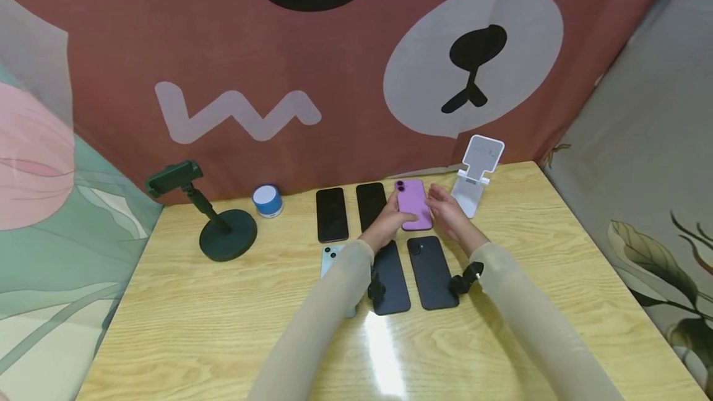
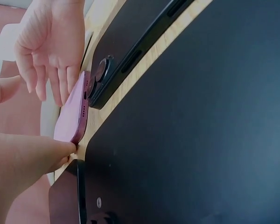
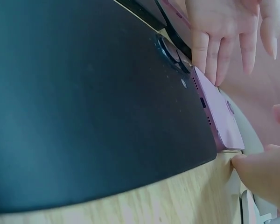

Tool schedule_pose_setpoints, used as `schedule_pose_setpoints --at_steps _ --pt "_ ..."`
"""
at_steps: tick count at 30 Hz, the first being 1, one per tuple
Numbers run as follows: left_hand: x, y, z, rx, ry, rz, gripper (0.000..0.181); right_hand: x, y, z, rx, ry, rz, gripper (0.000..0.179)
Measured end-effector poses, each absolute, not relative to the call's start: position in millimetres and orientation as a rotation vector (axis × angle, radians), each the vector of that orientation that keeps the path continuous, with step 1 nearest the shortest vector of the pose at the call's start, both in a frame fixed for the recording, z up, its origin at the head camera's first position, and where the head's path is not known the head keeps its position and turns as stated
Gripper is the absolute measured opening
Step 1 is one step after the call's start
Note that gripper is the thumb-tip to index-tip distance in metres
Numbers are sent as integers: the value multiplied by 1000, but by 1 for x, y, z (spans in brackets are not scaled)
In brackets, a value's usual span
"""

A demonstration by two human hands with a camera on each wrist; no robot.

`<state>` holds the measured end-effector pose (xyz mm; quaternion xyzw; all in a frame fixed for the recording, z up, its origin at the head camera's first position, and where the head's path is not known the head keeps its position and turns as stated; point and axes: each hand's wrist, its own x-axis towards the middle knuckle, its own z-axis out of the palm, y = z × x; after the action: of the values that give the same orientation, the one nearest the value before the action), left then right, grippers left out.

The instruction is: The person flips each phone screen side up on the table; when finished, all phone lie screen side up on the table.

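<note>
A pink-purple phone point(image 1: 411, 198) lies back up on the table, its camera lenses at the far left corner. My left hand point(image 1: 384, 226) is at its left edge, with straight fingers touching the side in the right wrist view. On the opposite edge, my right hand point(image 1: 450, 214) has its fingers extended beside the phone. Nearer me are a dark phone point(image 1: 433, 274) and another dark phone point(image 1: 393, 283) under my left wrist. To the left lie a black phone point(image 1: 370, 198), partly hidden by my hand, and a second black phone point(image 1: 332, 215).
A light blue phone point(image 1: 330, 258) is mostly covered by my left sleeve. Behind my right hand stands a white folding phone stand point(image 1: 470, 194). Farther left are a blue and white cylinder point(image 1: 268, 201) and a dark green phone holder point(image 1: 228, 235). A printed curtain point(image 1: 334, 67) hangs along the back.
</note>
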<state>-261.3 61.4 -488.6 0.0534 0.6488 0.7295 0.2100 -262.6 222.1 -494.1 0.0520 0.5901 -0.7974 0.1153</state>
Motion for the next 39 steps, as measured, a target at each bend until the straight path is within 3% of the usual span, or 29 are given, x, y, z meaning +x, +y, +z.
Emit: schedule_pose_setpoints --at_steps 20,29,36,39 --pt "-262 64 -490 -30 1785 1982 97 -256 217 -480 212 1716 -2322 62" --pt "-258 67 -488 -56 1852 1944 104 -286 240 -546 150 1555 -2513 68" --pt "-258 69 -487 -47 1883 1912 105 -261 220 -494 267 1543 -2501 60" --pt "-257 69 -486 -45 1894 1895 105 -293 243 -552 213 1497 -2578 60"
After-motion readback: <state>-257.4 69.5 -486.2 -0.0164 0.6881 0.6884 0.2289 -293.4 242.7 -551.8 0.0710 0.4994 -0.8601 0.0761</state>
